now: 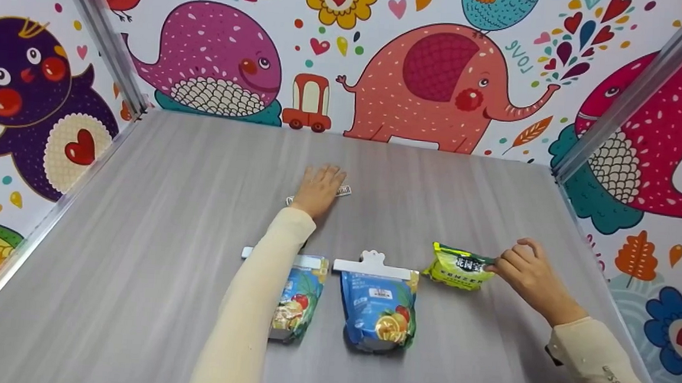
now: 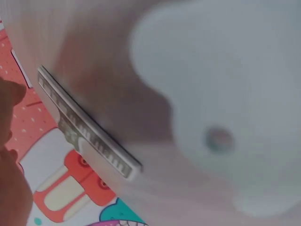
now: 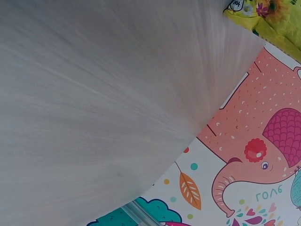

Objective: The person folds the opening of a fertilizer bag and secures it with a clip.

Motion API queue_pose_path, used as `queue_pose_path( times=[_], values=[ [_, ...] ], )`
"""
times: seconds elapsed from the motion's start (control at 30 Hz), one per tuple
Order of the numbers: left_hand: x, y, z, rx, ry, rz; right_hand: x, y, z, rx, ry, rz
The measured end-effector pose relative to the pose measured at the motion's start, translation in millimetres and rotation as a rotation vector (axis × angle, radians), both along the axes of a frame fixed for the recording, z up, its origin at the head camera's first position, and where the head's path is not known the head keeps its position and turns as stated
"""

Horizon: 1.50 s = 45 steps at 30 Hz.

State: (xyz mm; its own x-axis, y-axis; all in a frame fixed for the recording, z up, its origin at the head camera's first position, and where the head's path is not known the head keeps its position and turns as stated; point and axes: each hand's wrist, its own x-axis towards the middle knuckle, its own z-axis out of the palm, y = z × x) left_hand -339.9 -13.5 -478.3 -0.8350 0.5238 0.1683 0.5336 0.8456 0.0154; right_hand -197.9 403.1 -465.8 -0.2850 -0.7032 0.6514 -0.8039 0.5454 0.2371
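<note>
In the head view, my left hand (image 1: 317, 191) reaches over a white clip (image 1: 343, 191) lying on the table, its fingers extended and hiding the clip's middle. The left wrist view has this clip (image 2: 89, 125) as a long bar with a patterned strip, and my fingers (image 2: 11, 155) at the left edge, apart from it. At the right, my right hand (image 1: 528, 277) pinches the right end of a small yellow-green packet (image 1: 460, 270). Only a corner of that packet (image 3: 277, 21) shows in the right wrist view.
Two blue bags stand near the front: one (image 1: 378, 312) has a white clip (image 1: 372, 267) across its top, the other (image 1: 295, 304) is partly behind my left sleeve (image 1: 251, 310). A blurred pale shape (image 2: 211, 70) fills much of the left wrist view. Printed walls (image 1: 387, 11) enclose the table (image 1: 200, 165).
</note>
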Motion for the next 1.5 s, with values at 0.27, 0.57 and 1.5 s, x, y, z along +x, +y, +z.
queue_pose_path(
  times=[0.27, 0.57, 1.5],
  values=[
    [-3.0, -13.3, -7.6, 0.011, 0.046, 0.091, 1.4, 1.0, 0.7, 0.019, 0.004, -0.009],
    [-5.8, -19.2, -10.6, -0.025, -0.025, 0.231, 1.8, 0.3, 1.0, 0.034, 0.001, -0.016],
    [-14.0, -13.7, -12.0, 0.007, -0.158, 0.227, 1.5, -0.5, 1.7, 0.026, -0.014, -0.014]
  ],
)
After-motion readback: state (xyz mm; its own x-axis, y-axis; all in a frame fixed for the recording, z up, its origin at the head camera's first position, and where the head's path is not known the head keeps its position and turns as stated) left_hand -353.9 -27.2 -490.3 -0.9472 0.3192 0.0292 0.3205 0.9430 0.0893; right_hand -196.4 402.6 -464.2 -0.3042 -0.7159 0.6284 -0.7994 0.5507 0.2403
